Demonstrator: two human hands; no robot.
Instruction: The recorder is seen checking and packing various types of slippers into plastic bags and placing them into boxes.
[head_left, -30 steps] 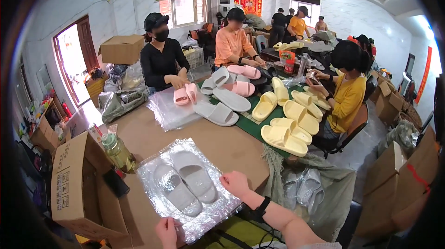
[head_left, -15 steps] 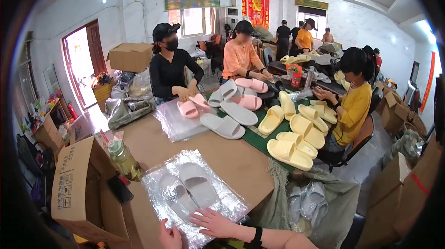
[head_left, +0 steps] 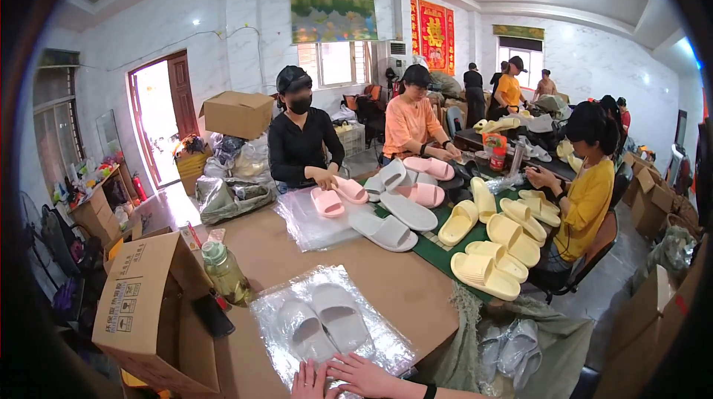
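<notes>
Bagged slippers [head_left: 327, 321], both hands [head_left: 349, 378] now nearer.

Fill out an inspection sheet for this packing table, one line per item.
Surface: brown cardboard-covered table, crowded.
Job's things: pair of grey slippers inside a clear plastic bag, lying flat.
Clutter: open cardboard box, plastic bottle of yellowish liquid, stack of clear bags, rows of grey, pink and yellow slippers beyond.
Grippers: left hand and right hand, both flat on the bag's near edge.
Cables: nothing seen.
Surroundings: seated co-workers handling slippers, more boxes along the walls.
</notes>
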